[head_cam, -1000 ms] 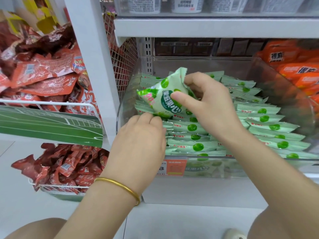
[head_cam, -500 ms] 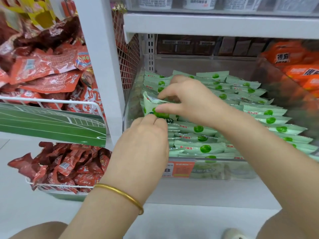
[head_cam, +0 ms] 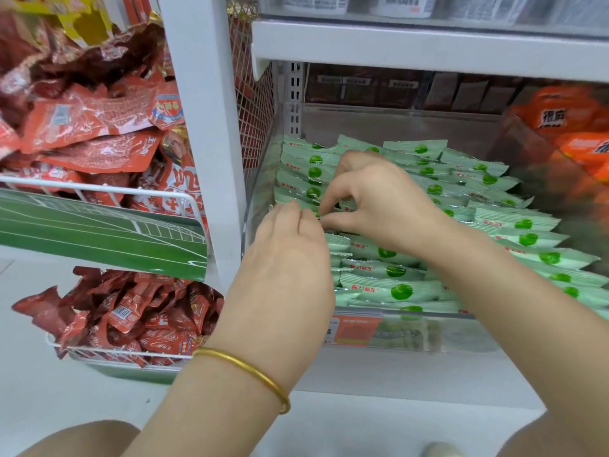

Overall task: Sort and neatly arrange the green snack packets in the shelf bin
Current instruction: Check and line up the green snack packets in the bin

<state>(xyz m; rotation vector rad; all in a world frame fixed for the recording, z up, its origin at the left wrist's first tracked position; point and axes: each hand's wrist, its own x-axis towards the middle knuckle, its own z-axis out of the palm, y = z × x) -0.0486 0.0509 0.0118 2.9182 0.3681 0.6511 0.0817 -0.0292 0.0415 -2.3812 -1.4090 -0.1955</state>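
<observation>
Inside the clear shelf bin (head_cam: 445,334), green snack packets (head_cam: 392,290) mostly lie in overlapping rows. By its left wall the right hand (head_cam: 379,199) pinches one into place; left hand (head_cam: 290,258) curls alongside, grip unclear

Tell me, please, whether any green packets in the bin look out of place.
Mostly tidy: the green packets lie in overlapping rows in the clear bin. Two rear packets sit skewed across the row tops. The left hand and right hand hide the spot they touch.
</observation>
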